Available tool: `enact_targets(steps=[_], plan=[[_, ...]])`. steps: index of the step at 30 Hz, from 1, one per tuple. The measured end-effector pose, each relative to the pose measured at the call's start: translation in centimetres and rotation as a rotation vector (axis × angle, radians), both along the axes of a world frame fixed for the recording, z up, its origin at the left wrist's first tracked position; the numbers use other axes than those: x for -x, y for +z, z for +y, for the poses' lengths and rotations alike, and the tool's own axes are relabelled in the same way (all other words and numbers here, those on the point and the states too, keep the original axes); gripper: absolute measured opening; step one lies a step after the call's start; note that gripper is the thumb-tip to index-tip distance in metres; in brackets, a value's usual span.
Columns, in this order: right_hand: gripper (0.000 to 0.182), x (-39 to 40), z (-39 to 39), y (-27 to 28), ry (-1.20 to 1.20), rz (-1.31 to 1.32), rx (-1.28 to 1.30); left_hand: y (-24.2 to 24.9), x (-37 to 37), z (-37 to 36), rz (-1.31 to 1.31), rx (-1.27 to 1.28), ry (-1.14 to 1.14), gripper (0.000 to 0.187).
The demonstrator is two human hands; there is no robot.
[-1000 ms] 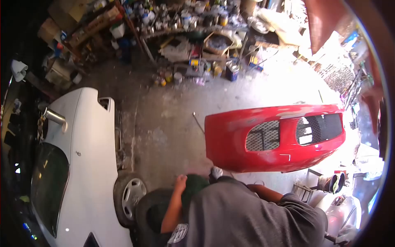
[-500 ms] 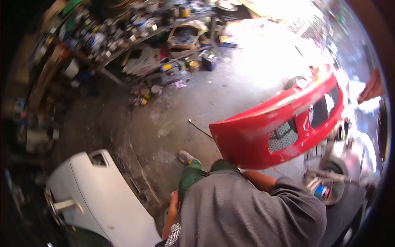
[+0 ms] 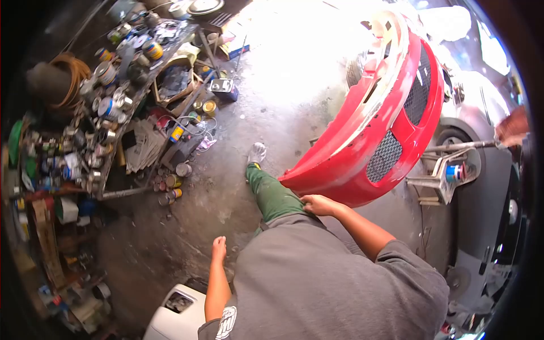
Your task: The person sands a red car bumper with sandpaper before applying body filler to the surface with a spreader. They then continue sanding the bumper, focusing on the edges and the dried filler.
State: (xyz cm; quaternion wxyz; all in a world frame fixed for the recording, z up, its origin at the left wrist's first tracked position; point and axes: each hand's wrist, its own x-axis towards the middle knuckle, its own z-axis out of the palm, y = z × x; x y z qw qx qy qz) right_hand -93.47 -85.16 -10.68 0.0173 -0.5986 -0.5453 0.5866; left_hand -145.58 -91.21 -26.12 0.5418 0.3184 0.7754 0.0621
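My left hand [image 3: 219,248] hangs beside my body with its fingers curled in and nothing visible in them. Its nearest neighbour is a white car panel [image 3: 184,309] with a rectangular cutout, partly hidden below my arm. At my right thigh, my right hand [image 3: 318,205] has bent fingers close to my green trousers [image 3: 273,192]; I see no object in it. Just beyond that hand stands a red car bumper [image 3: 334,175] with black mesh grilles and pale sanded patches. The hand and bumper look apart.
Paint cans [image 3: 107,107] crowd a metal rack [image 3: 122,194] on the left, with several more cans on the floor [image 3: 226,209]. To the right, a blue-labelled can [image 3: 454,173] sits on a pale stand [image 3: 433,181] beside a grey car [image 3: 481,226]. Bright light washes out the far floor.
My view has turned and shifted: the rack appears further left and the bumper steeper. The white panel has slid mostly out of view. Both hands show more fully now, and my foot is further ahead.
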Motion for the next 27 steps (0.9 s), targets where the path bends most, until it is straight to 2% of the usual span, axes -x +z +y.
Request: enact_targets(steps=[3,4,5,6,7,9,10,11,13,14,17,20,21,22,23,25,27], plan=[[0.044,2.1,6.8,-2.9,0.047,-0.055,-0.057,1.0,-3.5,10.3,-0.030,-0.080,-0.071,0.046],[0.047,2.4,9.5,-4.0,0.144,-0.122,-0.161,0.3,-4.0,13.4,-0.078,-0.129,-0.153,0.050],[0.051,2.4,12.3,-4.7,0.242,-0.195,-0.259,2.3,-5.8,16.8,-0.003,-0.138,-0.336,0.051],[0.050,2.4,16.3,-1.7,-0.028,-0.259,0.007,-0.9,-5.7,19.1,-0.009,-0.230,-0.412,0.050],[0.052,1.8,19.7,-0.1,-0.035,-0.232,0.026,-3.7,-4.7,20.3,-0.013,-0.311,-0.484,0.050],[0.055,0.7,23.8,0.5,-0.223,-0.075,-0.155,0.2,-8.0,26.3,-0.099,-0.181,-0.599,0.048],[0.056,-0.1,26.0,1.7,-0.256,-0.029,-0.148,2.6,-11.2,30.9,-0.135,-0.147,-0.640,0.048],[0.054,-0.8,27.3,1.7,-0.286,-0.037,-0.212,4.8,-13.2,35.1,-0.104,-0.182,-0.669,0.046],[0.051,-2.6,28.6,2.1,-0.341,-0.101,-0.317,8.2,-17.2,42.3,-0.042,-0.259,-0.699,0.044],[0.050,-3.6,29.0,3.1,-0.370,-0.158,-0.354,9.6,-19.1,45.9,-0.090,-0.320,-0.661,0.042],[0.049,-6.4,29.7,4.9,-0.474,-0.220,-0.323,12.5,-24.7,56.9,-0.227,-0.497,-0.578,0.037],[0.048,-8.2,30.3,5.5,-0.701,-0.236,-0.245,14.4,-30.3,67.6,-0.331,-0.731,-0.549,0.034],[0.047,-8.7,30.3,5.1,-0.751,-0.259,-0.265,13.7,-31.6,72.0,-0.299,-0.777,-0.628,0.033],[0.047,-9.0,30.1,4.5,-0.807,-0.285,-0.285,15.3,-33.7,75.5,-0.335,-0.768,-0.575,0.032],[0.046,-9.2,30.2,3.9,-0.866,-0.301,-0.279,14.9,-35.3,79.8,-0.292,-0.805,-0.611,0.032],[0.044,-9.2,30.5,2.3,-0.999,-0.340,-0.262,16.0,-39.4,87.6,-0.381,-0.890,-0.528,0.025],[0.047,-9.1,30.4,-0.7,-1.098,-0.315,-0.111,17.7,-43.4,95.4,-0.329,-0.950,-0.577,0.026]])
